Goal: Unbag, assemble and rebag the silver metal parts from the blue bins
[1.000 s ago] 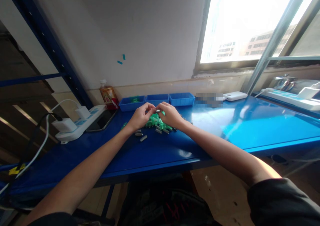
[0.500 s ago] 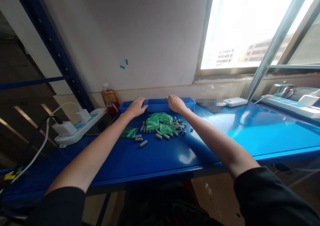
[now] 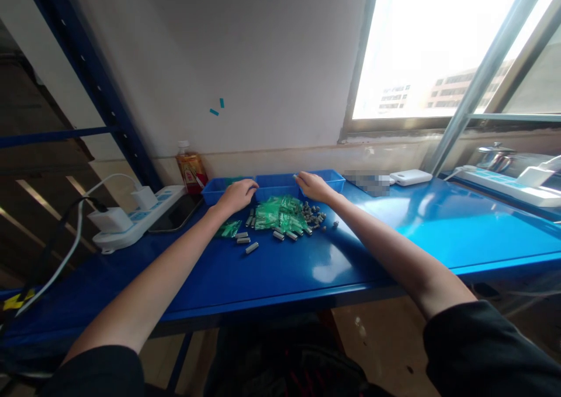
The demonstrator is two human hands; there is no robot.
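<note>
Green packets [image 3: 280, 213] | lie between left hand [image 3: 236, 195] | right hand [image 3: 312, 186]

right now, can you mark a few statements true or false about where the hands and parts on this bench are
1. The left hand and right hand are both up at the blue trays. True.
2. The green bags lie heaped on the table in front of the trays. True.
3. The bottle stands right of the trays. False: left of them, by the wall.
4. The metal cylinders are in the left hand. False: they lie loose on the table.
</note>
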